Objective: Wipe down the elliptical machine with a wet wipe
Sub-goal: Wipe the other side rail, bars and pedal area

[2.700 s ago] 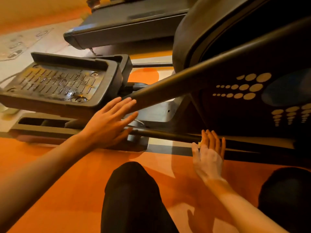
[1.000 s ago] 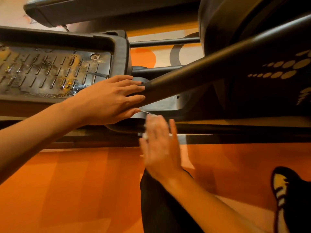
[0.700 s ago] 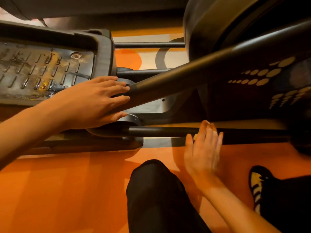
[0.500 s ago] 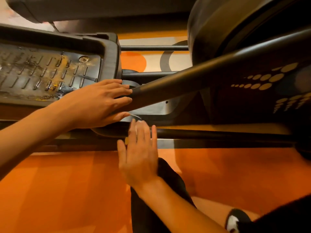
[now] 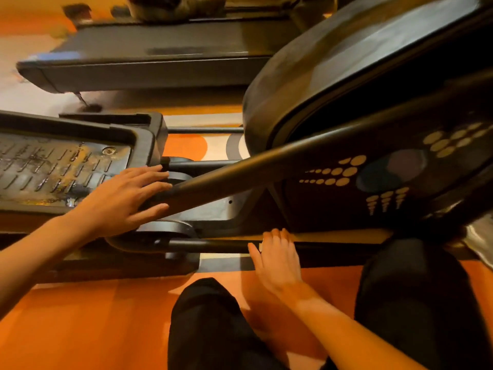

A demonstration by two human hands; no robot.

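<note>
The black elliptical machine fills the view, with its flywheel housing (image 5: 346,62) at the upper right. My left hand (image 5: 125,201) rests with straight fingers where the worn foot pedal (image 5: 53,166) meets the slanted crank arm (image 5: 266,169). My right hand (image 5: 277,259) lies on the low horizontal rail (image 5: 213,244), its fingers bent over the top of the bar. A pale sliver of the wet wipe (image 5: 261,246) shows by the thumb. The rest of the wipe is hidden under the palm.
Orange floor (image 5: 80,329) runs along the near side of the machine. My knees in black trousers (image 5: 208,324) are bent just below the rail. A second dark machine deck (image 5: 146,68) stands behind the pedal, at the top of the view.
My right hand has slid back and forth along the low rail with the wipe and now sits right of the rail's joint. My left hand stayed on the pedal joint.
</note>
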